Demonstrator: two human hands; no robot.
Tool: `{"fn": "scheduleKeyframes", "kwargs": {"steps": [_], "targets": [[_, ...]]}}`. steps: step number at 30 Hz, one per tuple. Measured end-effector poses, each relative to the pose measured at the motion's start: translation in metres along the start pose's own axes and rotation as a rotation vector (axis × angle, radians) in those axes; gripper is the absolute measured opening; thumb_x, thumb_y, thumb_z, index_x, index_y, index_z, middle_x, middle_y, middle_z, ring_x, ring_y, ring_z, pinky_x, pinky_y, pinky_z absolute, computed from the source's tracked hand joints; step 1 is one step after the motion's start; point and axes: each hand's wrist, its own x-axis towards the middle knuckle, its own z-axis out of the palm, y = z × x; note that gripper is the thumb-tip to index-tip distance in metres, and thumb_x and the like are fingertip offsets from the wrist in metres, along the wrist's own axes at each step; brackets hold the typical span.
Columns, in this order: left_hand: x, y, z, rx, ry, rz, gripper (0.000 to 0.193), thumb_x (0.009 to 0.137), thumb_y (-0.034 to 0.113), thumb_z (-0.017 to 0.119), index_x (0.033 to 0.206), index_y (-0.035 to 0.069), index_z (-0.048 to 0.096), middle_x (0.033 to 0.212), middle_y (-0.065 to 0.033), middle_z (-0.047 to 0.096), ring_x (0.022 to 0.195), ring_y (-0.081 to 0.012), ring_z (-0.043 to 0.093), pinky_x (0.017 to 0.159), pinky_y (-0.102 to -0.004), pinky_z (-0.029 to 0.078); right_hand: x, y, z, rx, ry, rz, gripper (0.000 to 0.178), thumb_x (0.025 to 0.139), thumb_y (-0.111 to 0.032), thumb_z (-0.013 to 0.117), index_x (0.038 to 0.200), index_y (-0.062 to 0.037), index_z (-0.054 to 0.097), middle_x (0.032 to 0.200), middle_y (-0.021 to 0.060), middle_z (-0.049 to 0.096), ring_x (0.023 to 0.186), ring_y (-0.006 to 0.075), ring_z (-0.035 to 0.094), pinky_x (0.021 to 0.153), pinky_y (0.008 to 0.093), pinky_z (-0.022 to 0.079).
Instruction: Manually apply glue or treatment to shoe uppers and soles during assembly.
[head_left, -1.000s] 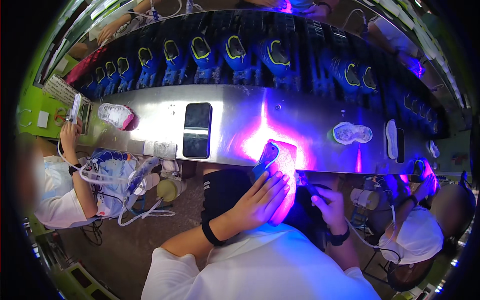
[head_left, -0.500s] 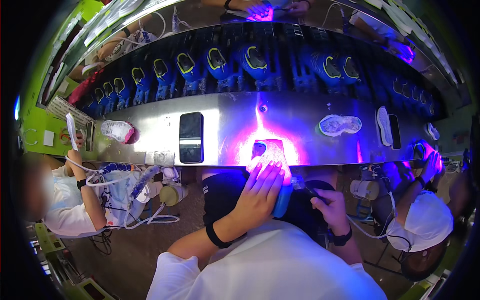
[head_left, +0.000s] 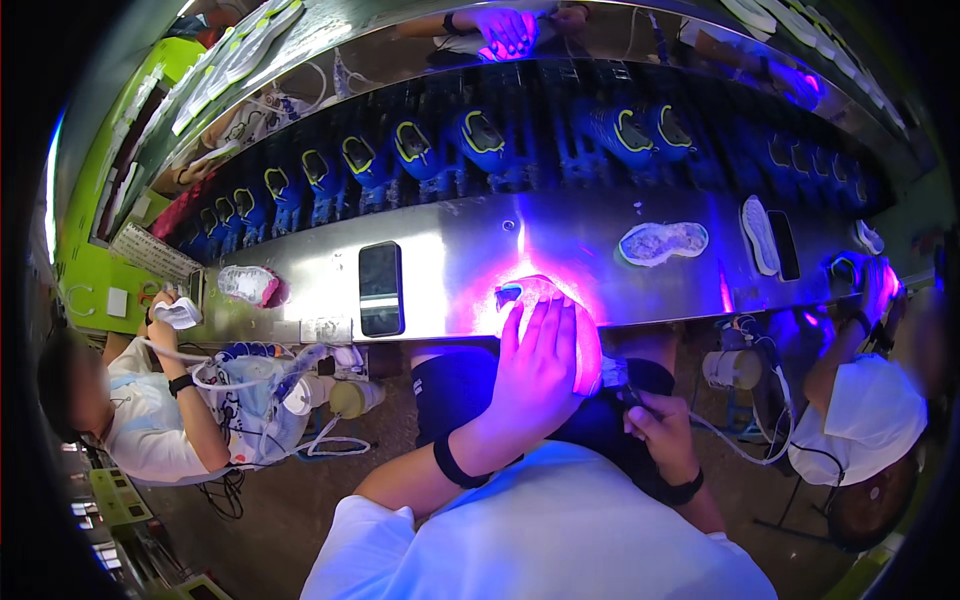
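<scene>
1. Steel runs across my view as a long curved surface (head_left: 470,250), lit pink-violet near its middle, with a row of blue shoes (head_left: 480,140) on the dark conveyor behind it.
2. My left hand (head_left: 535,365) lies flat, fingers spread and extended, on top of a sole (head_left: 545,300) at the near edge of the surface; it presses rather than grips.
3. The sole sits in the brightest part of the violet glow, mostly covered by my fingers; only its far end shows.
4. My right hand (head_left: 655,420) is lower, just off the surface edge and near my lap, curled closed around a small tool (head_left: 615,375) with a cable trailing to the right. I cannot tell what kind of tool it is.
5. A black phone (head_left: 380,290) lies on the surface to the left of my hands, well apart from the sole.
6. A pale insole (head_left: 663,242) lies to the right on the surface, and a pink-white piece (head_left: 248,285) lies far left.
7. A person in white (head_left: 150,420) sits at my left, and another person (head_left: 870,400) at my right.
</scene>
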Motion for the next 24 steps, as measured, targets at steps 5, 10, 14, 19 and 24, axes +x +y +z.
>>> {"fn": "scheduleKeyframes", "kwargs": {"steps": [5,10,14,19,24], "targets": [[0.027,-0.003,0.020,0.042,0.047,-0.007,0.081,0.069,0.031,0.083,0.133,-0.010,0.055,0.129,-0.0268,0.064,0.128,-0.0384,0.060,0.117,-0.0566,0.032,0.001,0.008,-0.001,-0.082,0.171,-0.119,0.033,0.097,-0.021,0.073,0.120,0.0025,0.072,0.079,-0.0009,0.064,0.069,0.0049,0.052,0.061,0.0213,0.041],[0.046,-0.014,0.024,-0.061,0.056,-0.023,0.082,0.067,0.032,0.085,0.131,-0.010,0.057,0.129,-0.0276,0.065,0.128,-0.0392,0.060,0.118,-0.0563,0.032,0.023,-0.023,-0.005,-0.332,0.291,-0.282,0.031,0.093,-0.017,0.077,0.115,0.0038,0.073,0.080,0.0018,0.065,0.074,0.0084,0.057,0.067,0.0256,0.047],[0.059,-0.036,0.029,-0.176,0.094,-0.033,0.081,0.067,0.032,0.086,0.132,-0.007,0.058,0.131,-0.0268,0.064,0.129,-0.0397,0.060,0.119,-0.0576,0.032,0.049,-0.043,-0.017,-0.546,0.215,-0.294,0.030,0.089,-0.013,0.078,0.112,0.0044,0.072,0.081,0.0073,0.066,0.075,0.0129,0.061,0.072,0.0282,0.049],[0.065,-0.063,0.015,-0.284,0.008,-0.062,0.093,0.067,0.034,0.088,0.139,-0.010,0.050,0.140,-0.0272,0.058,0.137,-0.0393,0.053,0.122,-0.0584,0.026,0.086,-0.057,-0.006,-0.648,0.247,-0.460,0.029,0.087,-0.009,0.078,0.111,0.0058,0.072,0.082,0.0095,0.067,0.076,0.0149,0.063,0.073,0.0284,0.049],[0.067,-0.084,-0.001,0.001,-0.139,-0.045,0.079,0.082,0.017,0.072,0.154,0.007,0.042,0.123,-0.0178,0.064,0.121,-0.0339,0.061,0.100,-0.0577,0.047,0.109,-0.036,0.001,-0.467,0.353,-0.409,0.029,0.090,-0.008,0.075,0.115,0.0055,0.072,0.082,0.0049,0.067,0.075,0.0119,0.061,0.070,0.0264,0.048]]}}
